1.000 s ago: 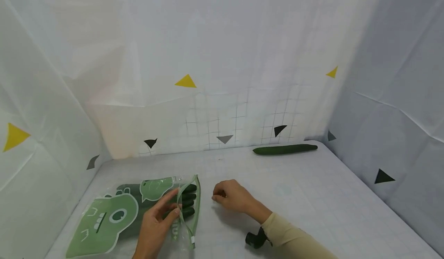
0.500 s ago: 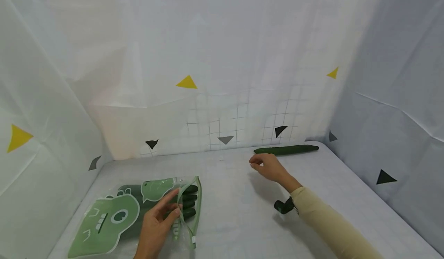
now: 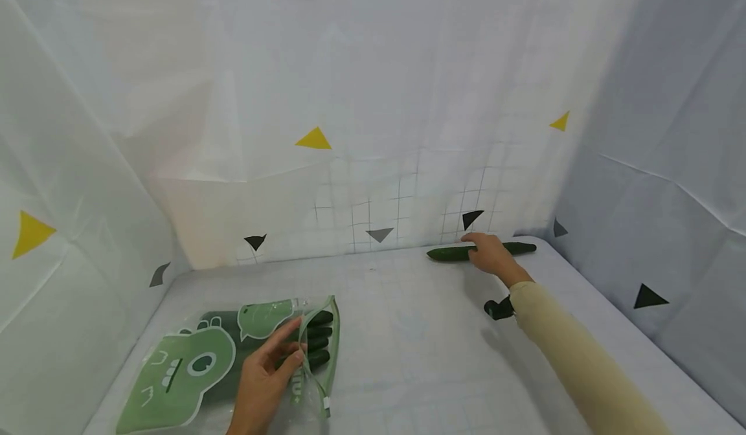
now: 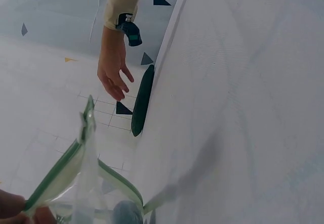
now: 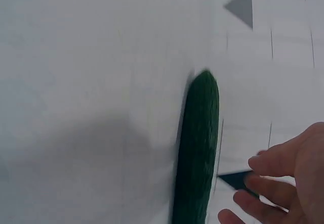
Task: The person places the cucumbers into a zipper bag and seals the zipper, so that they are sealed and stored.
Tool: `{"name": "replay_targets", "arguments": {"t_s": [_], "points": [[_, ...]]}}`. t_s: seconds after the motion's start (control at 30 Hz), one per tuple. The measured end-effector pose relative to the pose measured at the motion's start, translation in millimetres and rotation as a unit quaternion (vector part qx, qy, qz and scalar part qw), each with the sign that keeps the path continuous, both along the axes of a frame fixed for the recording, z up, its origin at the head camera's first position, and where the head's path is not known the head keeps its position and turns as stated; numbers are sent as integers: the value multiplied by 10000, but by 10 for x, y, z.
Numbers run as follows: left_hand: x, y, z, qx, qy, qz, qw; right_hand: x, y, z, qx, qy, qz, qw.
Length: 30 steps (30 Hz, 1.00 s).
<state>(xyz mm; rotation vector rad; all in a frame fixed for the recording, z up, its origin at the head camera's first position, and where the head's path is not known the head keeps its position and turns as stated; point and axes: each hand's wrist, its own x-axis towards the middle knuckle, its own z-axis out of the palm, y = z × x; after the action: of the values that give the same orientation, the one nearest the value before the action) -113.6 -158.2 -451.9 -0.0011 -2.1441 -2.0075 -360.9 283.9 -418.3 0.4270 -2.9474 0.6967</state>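
Loose cucumber (image 3: 445, 254) right of centre in the head view, long axis left to right; nearer right hand (image 3: 491, 255) hovers above its middle, fingers apart, not touching; left hand (image 3: 263, 373), lower left, pinches a bag (image 3: 186, 377).

Head view: middle of lone cucumber (image 3: 447, 254) lost to me behind right hand (image 3: 492, 256). Left hand (image 3: 262, 373) covers part of zip bag (image 3: 215, 354); green print (image 3: 157, 399) hides far ends of bagged cucumbers (image 3: 318, 344), I can't count them surely. Right sleeve (image 3: 583, 351) runs off bottom. Left wrist view: bag cropped, contents hazy, left hand mostly outside. Right wrist view: lone cucumber's lower end, right hand cropped.
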Motion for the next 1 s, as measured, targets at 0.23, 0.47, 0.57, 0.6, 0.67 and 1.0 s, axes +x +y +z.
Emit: {"name": "replay_targets", "arguments": {"t_s": [0.23, 0.47, 0.57, 0.6, 0.67, 1.0], "points": [[16, -32, 11, -87, -22, 9, 10000, -207, 306, -112, -56, -463, -461, 9978], [19, -24, -2, -76, -66, 20, 9999, -226, 472, -235, 460, -1149, -747, 9895], [18, -20, 2, -101, -99, 29, 9999, -186, 509, -268, 688, -1219, -824, 9867], [18, -19, 3, -104, -102, 30, 9999, -177, 522, -280, 748, -1218, -841, 9862], [18, -19, 3, -131, -102, 33, 9999, -169, 555, -308, 789, -1143, -847, 9867], [5, -19, 16, -181, -72, 37, 9998, -152, 821, -439, 522, -256, -585, 9966]]}}
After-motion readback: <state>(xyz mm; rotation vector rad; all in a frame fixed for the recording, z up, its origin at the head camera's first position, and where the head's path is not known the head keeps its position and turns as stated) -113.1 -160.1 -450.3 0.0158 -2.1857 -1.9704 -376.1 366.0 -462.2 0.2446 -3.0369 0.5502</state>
